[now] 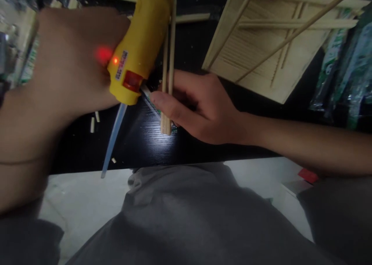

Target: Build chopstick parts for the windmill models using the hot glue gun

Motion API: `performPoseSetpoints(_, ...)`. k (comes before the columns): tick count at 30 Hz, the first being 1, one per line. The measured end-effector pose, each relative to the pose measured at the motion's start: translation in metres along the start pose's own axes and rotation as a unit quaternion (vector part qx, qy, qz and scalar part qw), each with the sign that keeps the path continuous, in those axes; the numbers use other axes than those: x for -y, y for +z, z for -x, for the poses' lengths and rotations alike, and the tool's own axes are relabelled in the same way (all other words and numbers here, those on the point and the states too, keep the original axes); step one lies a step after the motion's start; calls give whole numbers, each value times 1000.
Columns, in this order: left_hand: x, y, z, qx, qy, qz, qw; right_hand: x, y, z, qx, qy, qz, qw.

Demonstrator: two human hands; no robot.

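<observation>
My left hand (78, 59) is wrapped round a yellow glue gun (142, 40), its fingers mostly hidden behind the grip. A red light glows on the gun, and a translucent glue stick (114, 141) sticks out of its rear toward me. With thumb and fingers, my right hand (200, 106) pinches wooden chopsticks (166, 119) near their lower ends. They stand close together, pointing away from me, just right of the gun. The gun's nozzle lies out of sight at the top.
A wooden board (279, 63) with several sticks across it lies at the back right. Plastic-wrapped packets (331, 63) are beside it. Short wood bits (92, 125) lie on the black table (136, 152), whose front edge is near my lap.
</observation>
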State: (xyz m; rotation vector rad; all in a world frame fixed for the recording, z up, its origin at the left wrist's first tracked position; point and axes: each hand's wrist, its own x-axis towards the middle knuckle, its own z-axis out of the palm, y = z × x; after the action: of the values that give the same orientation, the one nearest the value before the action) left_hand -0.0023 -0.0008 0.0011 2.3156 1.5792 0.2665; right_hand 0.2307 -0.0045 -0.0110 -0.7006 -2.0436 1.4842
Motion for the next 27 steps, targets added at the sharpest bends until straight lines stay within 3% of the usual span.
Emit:
performPoseSetpoints(5,-8,-4,-5,19,-13,-61,998,-2,1,1,0,-8,-29,1000)
performPoseSetpoints(8,-5,-2,-4,-7,30,-73,997,-1,1,0,-23,-10,-67,997)
performPoseSetpoints(11,0,-1,-3,-43,84,-68,993,-1,1,-1,-27,-3,-56,998)
performPoseSetpoints(17,1,-2,-4,-34,96,-56,993,-1,-1,-2,-21,7,-42,999)
performPoseSetpoints(27,8,3,-6,-80,161,-11,984,4,-3,-2,-6,33,-40,999)
